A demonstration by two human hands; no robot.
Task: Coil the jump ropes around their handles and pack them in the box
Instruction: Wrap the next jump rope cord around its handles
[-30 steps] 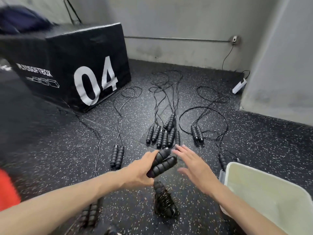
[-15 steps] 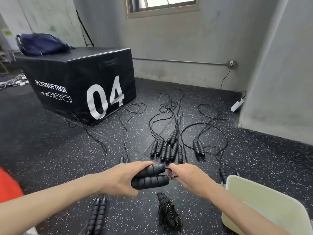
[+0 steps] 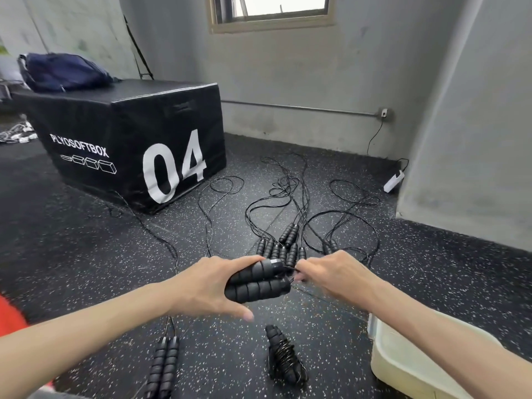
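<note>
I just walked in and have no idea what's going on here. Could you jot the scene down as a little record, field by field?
Place: gym floor, black with pale speckles
Left hand: grips a pair of black foam handles held side by side
Right hand: pinches the thin cord at the handles' ends
Already coiled: one rope bundle lying on the floor
Still loose: several ropes, handles clustered ahead; another pair near the left arm
Box: pale bin at the right; inside mostly out of view
Nearby: black plyo box marked 04
</note>
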